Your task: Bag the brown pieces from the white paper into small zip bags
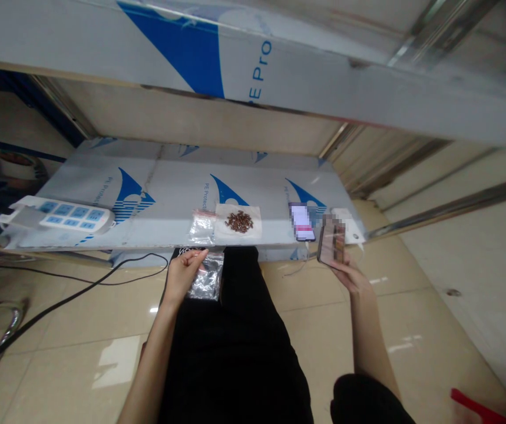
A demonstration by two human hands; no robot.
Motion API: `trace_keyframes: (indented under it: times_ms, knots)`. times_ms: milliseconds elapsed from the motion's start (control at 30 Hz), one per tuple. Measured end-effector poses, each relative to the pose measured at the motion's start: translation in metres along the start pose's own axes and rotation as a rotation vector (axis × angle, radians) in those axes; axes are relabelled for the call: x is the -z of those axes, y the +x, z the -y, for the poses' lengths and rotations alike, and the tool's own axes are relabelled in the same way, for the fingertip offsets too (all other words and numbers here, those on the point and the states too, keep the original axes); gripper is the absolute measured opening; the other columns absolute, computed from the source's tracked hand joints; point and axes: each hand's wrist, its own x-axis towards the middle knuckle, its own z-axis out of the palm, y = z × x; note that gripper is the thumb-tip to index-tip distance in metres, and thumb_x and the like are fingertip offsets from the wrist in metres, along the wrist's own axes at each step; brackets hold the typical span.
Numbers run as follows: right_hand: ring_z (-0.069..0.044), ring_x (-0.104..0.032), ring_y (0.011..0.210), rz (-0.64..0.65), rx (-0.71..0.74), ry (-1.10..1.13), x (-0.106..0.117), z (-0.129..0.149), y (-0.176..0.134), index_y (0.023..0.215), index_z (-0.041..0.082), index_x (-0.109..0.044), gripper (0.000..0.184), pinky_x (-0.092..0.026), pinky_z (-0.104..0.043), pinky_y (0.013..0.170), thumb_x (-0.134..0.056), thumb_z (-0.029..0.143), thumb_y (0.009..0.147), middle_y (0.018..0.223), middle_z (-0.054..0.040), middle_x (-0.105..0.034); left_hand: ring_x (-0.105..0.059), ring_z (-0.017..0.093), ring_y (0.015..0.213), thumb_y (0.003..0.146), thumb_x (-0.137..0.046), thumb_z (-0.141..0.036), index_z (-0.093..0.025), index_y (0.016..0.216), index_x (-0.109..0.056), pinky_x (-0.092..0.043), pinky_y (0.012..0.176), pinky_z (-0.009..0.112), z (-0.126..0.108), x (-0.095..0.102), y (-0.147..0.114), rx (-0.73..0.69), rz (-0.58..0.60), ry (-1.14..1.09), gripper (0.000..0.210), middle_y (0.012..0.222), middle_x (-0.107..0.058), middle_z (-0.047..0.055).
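Note:
My left hand [184, 274] is closed, pinching the top of a clear plastic zip bag [209, 279] that hangs over my dark trousers. My right hand [348, 275] grips a smartphone [331, 240] near the shelf's right end, its screen blurred out. On the shelf between them, a heap of small dark brown pieces [239, 222] lies on a white sheet [254, 215]. Left of the sheet, more clear zip bags [202, 227] with reddish top edges lie in a stack. A second phone [301, 222] with a lit, partly blurred screen rests to the right.
A white power strip [76, 215] with blue-marked sockets lies at the left on the film-covered shelf [168, 176]. A higher shelf [306, 76] juts out above. A white object [350, 224] is behind the held phone. A black cable [80, 292] crosses the lower left, near a metal chair leg [12, 321].

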Motion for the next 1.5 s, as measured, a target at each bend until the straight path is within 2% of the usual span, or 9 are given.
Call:
trace_keyframes:
  times_ms: [133, 233, 333, 633, 833, 933, 1067, 1233, 1500]
  knots:
    - [-0.021, -0.065, 0.09, -0.092, -0.094, 0.042, 0.002, 0.005, 0.014, 0.091, 0.027, -0.065, 0.029, -0.052, -0.034, 0.08, -0.067, 0.043, 0.067, 0.091, 0.0003, -0.071, -0.029, 0.005, 0.038, 0.068, -0.06, -0.053, -0.013, 0.066, -0.06, -0.019, 0.04, 0.018, 0.001, -0.001, 0.001, -0.013, 0.013, -0.001, 0.04, 0.044, -0.046, -0.006]
    - [-0.022, -0.067, 0.079, -0.077, -0.16, 0.051, 0.009, 0.007, 0.025, 0.086, 0.024, -0.066, 0.04, -0.053, -0.037, 0.075, -0.051, 0.06, 0.074, 0.083, -0.0023, -0.072, -0.03, 0.005, 0.037, 0.068, -0.06, -0.053, -0.014, 0.066, -0.061, -0.02, 0.04, 0.018, 0.001, -0.001, 0.001, -0.012, 0.01, 0.002, 0.04, 0.042, -0.045, -0.006]
    - [-0.022, -0.068, 0.07, -0.102, -0.207, 0.024, 0.016, 0.008, 0.03, 0.079, 0.023, -0.067, 0.047, -0.054, -0.035, 0.073, -0.044, 0.064, 0.075, 0.072, -0.0039, -0.072, -0.032, 0.005, 0.038, 0.068, -0.061, -0.052, -0.014, 0.063, -0.06, -0.022, 0.04, 0.019, 0.0, -0.001, 0.001, -0.017, -0.008, 0.013, 0.038, 0.043, -0.046, -0.006]
    - [-0.021, -0.066, 0.086, -0.105, -0.047, 0.012, 0.017, 0.005, 0.022, 0.087, 0.026, -0.064, 0.026, -0.053, -0.035, 0.077, -0.056, 0.044, 0.072, 0.088, -0.0008, -0.071, -0.032, 0.005, 0.039, 0.071, -0.059, -0.048, -0.015, 0.065, -0.06, -0.023, 0.041, 0.018, -0.002, -0.002, 0.001, -0.006, 0.002, 0.021, 0.034, 0.044, -0.047, -0.005]
    - [-0.014, -0.067, 0.071, -0.116, -0.137, 0.109, 0.026, -0.008, 0.026, 0.078, 0.022, -0.066, 0.014, -0.055, -0.023, 0.069, -0.065, 0.021, 0.064, 0.078, 0.0025, -0.071, -0.036, 0.006, 0.041, 0.071, -0.06, -0.048, -0.015, 0.066, -0.061, -0.026, 0.043, 0.018, 0.001, -0.003, 0.002, -0.037, 0.007, 0.034, 0.033, 0.046, -0.051, -0.004]
    - [-0.012, -0.066, 0.071, -0.115, -0.153, 0.148, 0.025, -0.009, 0.028, 0.083, 0.022, -0.066, 0.015, -0.054, -0.021, 0.067, -0.064, 0.024, 0.068, 0.08, 0.0025, -0.072, -0.036, 0.006, 0.041, 0.071, -0.06, -0.048, -0.015, 0.066, -0.061, -0.026, 0.043, 0.018, 0.001, -0.002, 0.002, -0.044, 0.011, 0.019, 0.033, 0.045, -0.049, -0.005]
    - [-0.017, -0.067, 0.079, -0.107, -0.082, 0.151, 0.018, -0.005, 0.026, 0.088, 0.025, -0.066, 0.02, -0.054, -0.028, 0.072, -0.061, 0.035, 0.071, 0.087, 0.0021, -0.072, -0.032, 0.006, 0.04, 0.071, -0.06, -0.048, -0.015, 0.061, -0.059, -0.023, 0.041, 0.018, -0.001, -0.001, 0.001, -0.047, 0.001, 0.012, 0.035, 0.044, -0.045, -0.005]
    - [-0.021, -0.065, 0.088, -0.049, -0.106, 0.149, 0.011, 0.003, 0.023, 0.093, 0.024, -0.066, 0.031, -0.053, -0.033, 0.076, -0.055, 0.043, 0.072, 0.092, -0.0004, -0.071, -0.033, 0.006, 0.041, 0.072, -0.059, -0.047, -0.014, 0.056, -0.057, -0.026, 0.044, 0.018, -0.004, 0.0, 0.001, -0.06, -0.006, 0.037, 0.036, 0.045, -0.045, -0.005]
    - [-0.015, -0.065, 0.065, -0.133, -0.135, -0.001, 0.013, -0.001, 0.021, 0.083, 0.023, -0.067, 0.029, -0.051, -0.023, 0.056, -0.074, 0.023, 0.055, 0.075, 0.0031, -0.071, -0.032, 0.006, 0.041, 0.072, -0.058, -0.05, -0.015, 0.063, -0.058, -0.023, 0.043, 0.019, -0.001, 0.0, 0.001, -0.042, 0.011, 0.036, 0.036, 0.044, -0.044, -0.005]
